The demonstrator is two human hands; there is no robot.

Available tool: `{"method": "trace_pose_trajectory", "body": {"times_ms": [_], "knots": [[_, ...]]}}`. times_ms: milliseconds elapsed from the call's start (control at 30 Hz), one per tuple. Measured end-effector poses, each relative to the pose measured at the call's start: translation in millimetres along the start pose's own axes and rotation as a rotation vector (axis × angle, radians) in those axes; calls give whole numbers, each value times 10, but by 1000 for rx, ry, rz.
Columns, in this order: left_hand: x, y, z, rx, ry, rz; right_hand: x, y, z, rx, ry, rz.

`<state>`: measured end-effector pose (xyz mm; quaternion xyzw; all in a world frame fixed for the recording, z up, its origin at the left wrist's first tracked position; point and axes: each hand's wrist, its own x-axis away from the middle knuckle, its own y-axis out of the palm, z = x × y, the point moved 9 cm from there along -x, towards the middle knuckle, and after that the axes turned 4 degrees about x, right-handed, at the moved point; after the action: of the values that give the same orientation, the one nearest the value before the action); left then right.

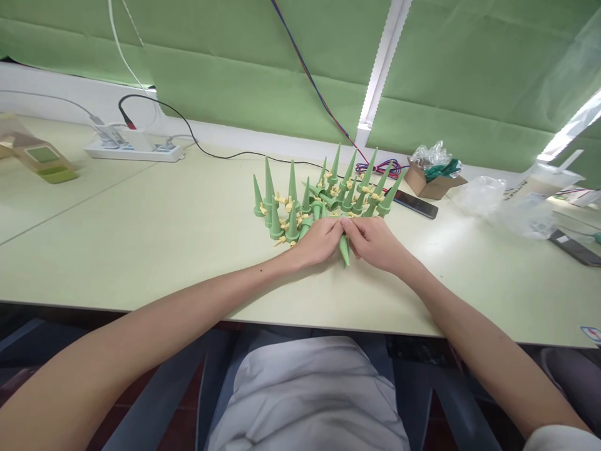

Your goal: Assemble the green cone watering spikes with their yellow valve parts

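Above the pale tabletop (178,232), the right hand (379,243) grips a green cone (344,250), long axis running bodyward, against the closed left hand (322,241).

A cardboard box (439,189) holds crumpled clear plastic (429,155) and something dark green (444,169); a coiled red-and-blue cable (398,170) lies just left of it, a dark phone (416,204) just in front. Right of the box is a cup (547,178); well left, a white power strip (141,155).
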<state>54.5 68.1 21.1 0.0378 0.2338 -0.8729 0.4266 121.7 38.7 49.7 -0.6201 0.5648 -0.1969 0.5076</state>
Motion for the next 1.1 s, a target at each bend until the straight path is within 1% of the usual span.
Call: {"method": "trace_pose_trajectory", "body": {"times_ms": [167,333,500,667,800,967,1100], "knots": [[-1,4,28,-19,24,-16,-2,17,7,20,5,-21],[-16,19,2,-40,35,-30,2,32,15,36,16,-51],[-24,16,-34,-51,17,-28,5,38,28,64,21,-70],[-22,33,-2,-45,63,-48,2,48,32,84,18,-83],[-31,50,-39,-59,46,-67,1,54,35,89,24,-96],[-31,43,-15,-73,70,-64,4,55,32,99,26,-105],[-21,33,-6,-93,63,-57,4,58,32,104,24,-103]]}}
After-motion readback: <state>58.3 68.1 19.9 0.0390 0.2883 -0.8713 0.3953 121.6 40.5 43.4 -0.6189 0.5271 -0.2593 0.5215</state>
